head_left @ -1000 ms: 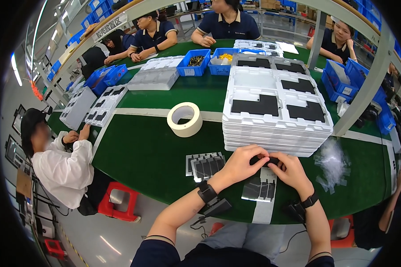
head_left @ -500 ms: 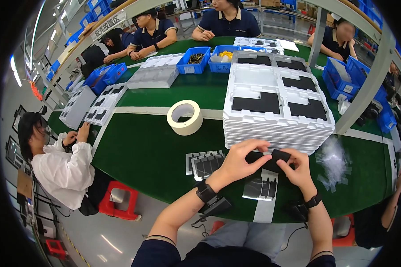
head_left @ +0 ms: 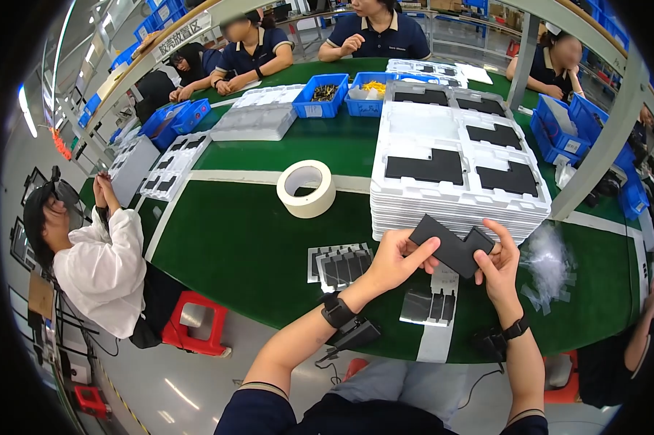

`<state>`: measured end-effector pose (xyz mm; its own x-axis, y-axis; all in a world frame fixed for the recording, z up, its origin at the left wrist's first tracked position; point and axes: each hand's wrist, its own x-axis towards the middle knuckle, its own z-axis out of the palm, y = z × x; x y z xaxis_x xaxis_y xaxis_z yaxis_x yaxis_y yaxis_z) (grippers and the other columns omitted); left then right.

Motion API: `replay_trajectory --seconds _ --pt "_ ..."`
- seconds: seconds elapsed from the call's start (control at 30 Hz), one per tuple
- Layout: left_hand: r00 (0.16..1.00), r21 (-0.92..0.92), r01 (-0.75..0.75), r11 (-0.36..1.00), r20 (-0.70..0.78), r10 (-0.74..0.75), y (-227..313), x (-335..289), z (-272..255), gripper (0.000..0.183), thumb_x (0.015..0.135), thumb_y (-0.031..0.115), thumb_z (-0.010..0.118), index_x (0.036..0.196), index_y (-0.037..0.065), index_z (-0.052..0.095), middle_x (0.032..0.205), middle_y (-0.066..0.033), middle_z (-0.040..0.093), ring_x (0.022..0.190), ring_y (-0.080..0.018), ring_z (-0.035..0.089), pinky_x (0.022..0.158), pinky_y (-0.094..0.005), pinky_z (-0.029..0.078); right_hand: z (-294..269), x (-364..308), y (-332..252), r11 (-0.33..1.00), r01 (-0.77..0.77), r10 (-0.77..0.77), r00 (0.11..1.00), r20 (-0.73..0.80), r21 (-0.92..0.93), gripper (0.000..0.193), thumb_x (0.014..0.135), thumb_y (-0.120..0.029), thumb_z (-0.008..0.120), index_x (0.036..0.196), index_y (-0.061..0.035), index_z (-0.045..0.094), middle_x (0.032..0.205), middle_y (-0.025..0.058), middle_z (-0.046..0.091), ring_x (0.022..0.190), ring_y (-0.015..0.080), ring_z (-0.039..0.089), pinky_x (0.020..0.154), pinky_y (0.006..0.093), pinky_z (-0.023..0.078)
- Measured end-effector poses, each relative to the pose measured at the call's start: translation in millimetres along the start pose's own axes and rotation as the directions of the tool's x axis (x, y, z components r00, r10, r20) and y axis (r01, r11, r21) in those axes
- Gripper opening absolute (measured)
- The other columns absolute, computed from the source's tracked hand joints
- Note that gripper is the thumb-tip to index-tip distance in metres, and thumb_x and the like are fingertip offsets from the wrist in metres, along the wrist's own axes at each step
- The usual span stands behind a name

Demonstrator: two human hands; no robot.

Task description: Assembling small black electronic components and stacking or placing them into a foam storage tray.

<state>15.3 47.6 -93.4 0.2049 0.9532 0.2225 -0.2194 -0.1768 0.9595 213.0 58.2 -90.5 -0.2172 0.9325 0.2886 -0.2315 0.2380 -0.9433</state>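
Note:
Between my two hands I hold a flat black L-shaped piece, its broad face tilted up toward me. My left hand pinches its left end, thumb on top. At the notched right end, my right hand grips with the thumb in front and fingers behind. Just beyond is a tall stack of white plastic trays; the top tray holds several similar black pieces. Below my hands lies a clear sheet with dark adhesive strips. More such sheets lie overlapped left of my left hand.
A cream tape roll sits left of the stack. Clear plastic scraps are heaped at right. Blue bins and another tray stack stand farther back. A grey post rises at right. A person in white sits at left.
The black piece has turned from a foreshortened view to show its broad face, and both hands have shifted with it. The person at left has raised their hands.

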Motion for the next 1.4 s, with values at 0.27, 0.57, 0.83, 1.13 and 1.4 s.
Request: replay_trajectory --seconds 0.27,0.57,0.83,1.13,1.4 --pt "1.0 0.006 0.012 1.0 0.007 -0.012 -3 2 0 0.023 0.088 0.02 0.052 0.086 -0.002 0.06 0.067 -0.0095 0.062 0.054 -0.0115 0.059 0.05 -0.0193 0.044 1 1 3 0.999 -0.019 0.019 1.0 -0.001 -0.035 0.035 0.08 0.001 0.056 0.114 -0.0006 0.047 0.078 0.0079 0.061 0.044 0.0042 0.046 0.038 0.0161 0.036" --pt "0.999 -0.024 0.034 0.999 -0.011 -0.034 -4 1 -1 0.024 0.088 0.021 0.052 0.086 -0.001 0.06 0.065 -0.009 0.062 0.05 -0.0108 0.058 0.047 -0.0185 0.041 -7 1 12 0.998 -0.054 0.054 0.998 0.02 -0.016 0.036 0.078 0.003 0.057 0.113 0.0002 0.047 0.08 0.0089 0.061 0.046 0.0043 0.048 0.037 0.0162 0.036" --pt "0.988 -0.193 0.155 0.969 0.02 -0.154 -6 2 -4 0.028 0.087 0.026 0.051 0.079 0.0 0.059 0.059 -0.0078 0.059 0.045 -0.0115 0.053 0.043 -0.0209 0.041 -7 2 11 0.968 0.022 -0.062 0.986 0.155 0.25 0.042 0.074 -0.023 0.067 0.106 -0.0036 0.048 0.106 0.0166 0.056 0.085 0.0165 0.057 0.073 0.0296 0.048" --pt "0.968 -0.311 0.245 0.918 0.132 -0.214 -7 2 -3 0.031 0.089 0.029 0.048 0.077 0.002 0.057 0.053 -0.0045 0.053 0.041 -0.0109 0.047 0.041 -0.0213 0.037 -12 2 13 0.908 -0.07 -0.07 0.947 0.314 0.413 0.05 0.066 -0.032 0.073 0.102 -0.0063 0.049 0.117 0.0177 0.05 0.102 0.0235 0.053 0.089 0.0373 0.041" --pt "0.962 -0.294 0.267 0.918 0.142 -0.234 -7 3 -2 0.03 0.088 0.031 0.049 0.078 0.003 0.056 0.053 -0.0036 0.053 0.042 -0.0101 0.048 0.043 -0.0197 0.038 -14 0 14 0.892 -0.101 -0.036 0.956 0.291 0.44 0.049 0.066 -0.03 0.073 0.103 -0.0061 0.049 0.113 0.0155 0.052 0.103 0.0219 0.052 0.09 0.0364 0.041"
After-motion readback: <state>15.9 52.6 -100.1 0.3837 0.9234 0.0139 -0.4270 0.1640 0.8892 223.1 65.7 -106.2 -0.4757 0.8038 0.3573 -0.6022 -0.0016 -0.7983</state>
